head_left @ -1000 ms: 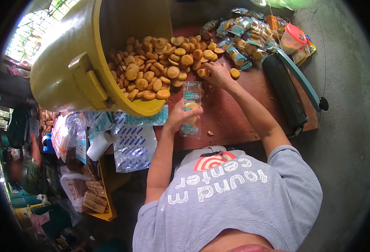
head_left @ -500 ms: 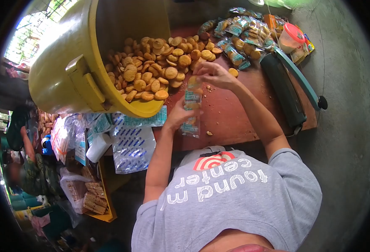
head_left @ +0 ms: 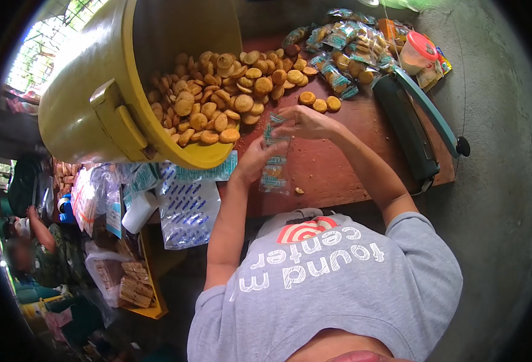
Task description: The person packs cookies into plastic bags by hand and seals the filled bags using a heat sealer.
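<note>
The person's left hand [head_left: 255, 158] and right hand [head_left: 305, 122] both hold one small clear bag [head_left: 273, 161] with blue print on it. The left hand grips the bag's side near the middle, and the right hand pinches its top edge. The bag hangs down over the reddish-brown table [head_left: 338, 163], close to the near edge, right in front of the person. I cannot tell what is inside it. Just to the left of the hands a big yellow bucket [head_left: 91, 96] lies tipped on its side. A heap of round brown cookies [head_left: 223, 90] spills out of its mouth onto the table. Three loose cookies [head_left: 319, 102] lie in a row just beyond the right hand. At the far side of the table sits a pile of filled bags [head_left: 344, 48]. Next to that pile, on the right, stands a small tub with a red lid [head_left: 418, 53]. A long dark sealing machine [head_left: 407, 127] with a teal arm lies along the right end of the table. A stack of flat empty bags [head_left: 187, 205] hangs over the near left edge of the table. Another person [head_left: 30, 253] sits low down, far off on the left.
</note>
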A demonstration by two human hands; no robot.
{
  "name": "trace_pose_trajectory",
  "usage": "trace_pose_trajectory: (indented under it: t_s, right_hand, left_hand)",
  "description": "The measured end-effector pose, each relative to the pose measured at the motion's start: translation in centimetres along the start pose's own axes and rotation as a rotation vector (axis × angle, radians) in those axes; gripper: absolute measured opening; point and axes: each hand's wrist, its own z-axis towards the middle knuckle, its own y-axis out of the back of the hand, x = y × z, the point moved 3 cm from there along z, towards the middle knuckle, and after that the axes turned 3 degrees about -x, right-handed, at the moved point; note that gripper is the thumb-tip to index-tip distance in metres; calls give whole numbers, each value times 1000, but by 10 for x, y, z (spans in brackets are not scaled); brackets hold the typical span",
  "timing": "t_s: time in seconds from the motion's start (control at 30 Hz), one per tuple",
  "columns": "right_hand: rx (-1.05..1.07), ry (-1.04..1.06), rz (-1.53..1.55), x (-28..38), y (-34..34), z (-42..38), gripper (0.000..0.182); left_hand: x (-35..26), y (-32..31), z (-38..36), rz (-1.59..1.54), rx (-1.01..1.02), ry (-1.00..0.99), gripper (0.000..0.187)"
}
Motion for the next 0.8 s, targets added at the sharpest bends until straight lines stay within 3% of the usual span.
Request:
trace_pose_trajectory:
  t_s: [0.13,0.27,0.37,0.4,0.47,0.53,0.57,0.63,0.67,0.77,0.8]
  right_hand:
    - [-106,-201,231,-13,0,9,43]
    - [-150,-60,-10,-4,0,8,43]
    - [-48,-139,-83,15,5,11,41]
    - [21,-219,82,14,3,12,41]
    - [88,-297,248,9,2,14,42]
    - [-239,-5,504,5,12,20,36]
    - [-238,-6,507,-5,10,20,36]
    - [-71,73,-157,-28,-3,17,36]
    - [-38,36,-232,-39,-17,10,37]
    - [-54,117,-491,-42,-35,4,32]
    - [-96,5,-364,-32,-29,1,28]
  left_hand:
    - [-6,-4,-5,-167,2,46,37]
    - [-9,-5,-7,-109,-39,33,35]
    - [-6,-1,-12,-39,22,7,33]
    - [-5,-1,-14,-38,23,9,33]
    - [-14,2,-19,194,-108,-235,33]
    - [-5,17,-22,111,-121,-193,37]
    - [-1,23,-24,27,-136,-148,41]
    - [-3,22,-25,-39,-61,-174,43]
    - [-5,20,-25,-107,17,-204,46]
    - [-3,19,-23,-98,-23,-178,48]
    - [-3,19,-22,-99,-26,-182,48]
